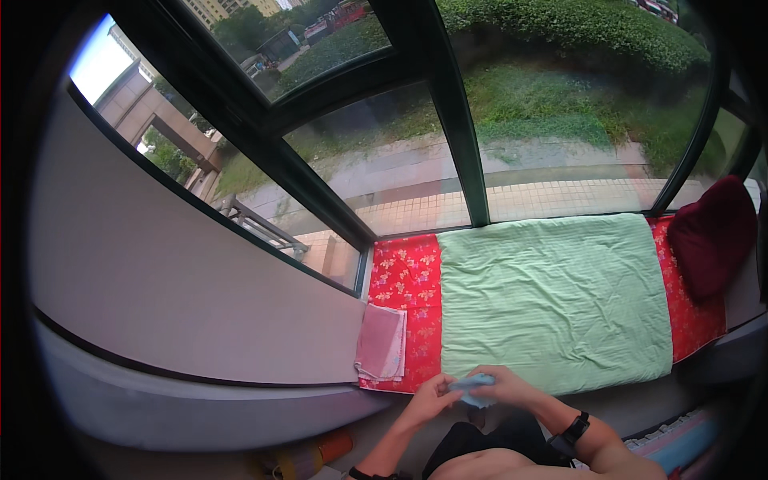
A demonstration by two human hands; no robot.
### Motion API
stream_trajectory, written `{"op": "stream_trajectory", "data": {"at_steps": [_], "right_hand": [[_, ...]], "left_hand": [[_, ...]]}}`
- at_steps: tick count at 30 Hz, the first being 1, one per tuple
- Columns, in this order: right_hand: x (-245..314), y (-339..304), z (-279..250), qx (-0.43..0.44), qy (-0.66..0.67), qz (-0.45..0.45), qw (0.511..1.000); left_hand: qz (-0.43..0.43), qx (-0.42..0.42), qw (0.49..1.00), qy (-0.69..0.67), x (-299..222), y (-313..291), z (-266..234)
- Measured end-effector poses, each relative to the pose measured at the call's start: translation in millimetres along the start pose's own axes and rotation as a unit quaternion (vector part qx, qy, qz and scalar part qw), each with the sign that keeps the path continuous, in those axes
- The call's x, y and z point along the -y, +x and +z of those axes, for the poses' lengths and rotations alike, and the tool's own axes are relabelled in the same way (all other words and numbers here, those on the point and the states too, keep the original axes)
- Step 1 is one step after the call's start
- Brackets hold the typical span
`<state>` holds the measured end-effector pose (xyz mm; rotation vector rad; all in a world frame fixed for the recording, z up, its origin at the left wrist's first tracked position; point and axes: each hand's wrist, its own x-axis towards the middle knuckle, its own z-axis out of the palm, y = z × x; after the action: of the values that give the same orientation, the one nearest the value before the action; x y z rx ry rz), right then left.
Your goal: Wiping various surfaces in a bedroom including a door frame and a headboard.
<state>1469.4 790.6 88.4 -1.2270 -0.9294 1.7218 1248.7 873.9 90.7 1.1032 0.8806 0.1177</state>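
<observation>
Both grips, left hand point(435, 396) and right hand point(504, 386), pinch the light-blue cloth point(474, 383) by the green quilt's point(552, 304) near edge; light pinches toward the cloth's edges should prevent bunching.

Daylight through windows point(464, 144), fisheye-bent edges.

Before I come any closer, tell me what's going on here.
A person's left hand and right hand both hold a light blue cloth at the near edge of a green cover. The cover lies spread, slightly wrinkled, by the window, with red floral fabric showing at both ends. A folded pink cloth lies at the left end, a dark red cushion at the right.
</observation>
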Motion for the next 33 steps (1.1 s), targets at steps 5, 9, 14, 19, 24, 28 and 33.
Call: {"op": "stream_trajectory", "data": {"at_steps": [5,9,14,19,24,28,33], "right_hand": [[12,-15,18,-0.046,-0.042,-0.047,0.997],[24,-26,43,-0.079,-0.069,-0.012,0.994],[29,-41,62,-0.144,-0.091,-0.040,0.985],[35,-69,63,-0.178,-0.107,-0.060,0.976],[10,-101,41,-0.245,-0.099,-0.115,0.958],[5,-161,27,-0.317,-0.073,-0.083,0.942],[-33,-255,-10,-0.394,0.001,-0.108,0.913]], "left_hand": [[0.052,0.021,0.998,-0.025,-1,-1,-13],[0.080,0.042,0.996,-0.021,6,-11,-24],[0.101,0.077,0.991,-0.030,7,-15,-31],[0.125,0.093,0.988,0.002,-12,-16,-20],[0.122,0.113,0.986,0.002,-4,-10,2],[0.107,0.157,0.982,0.014,5,-4,46],[0.089,0.210,0.971,0.067,8,11,131]]}}
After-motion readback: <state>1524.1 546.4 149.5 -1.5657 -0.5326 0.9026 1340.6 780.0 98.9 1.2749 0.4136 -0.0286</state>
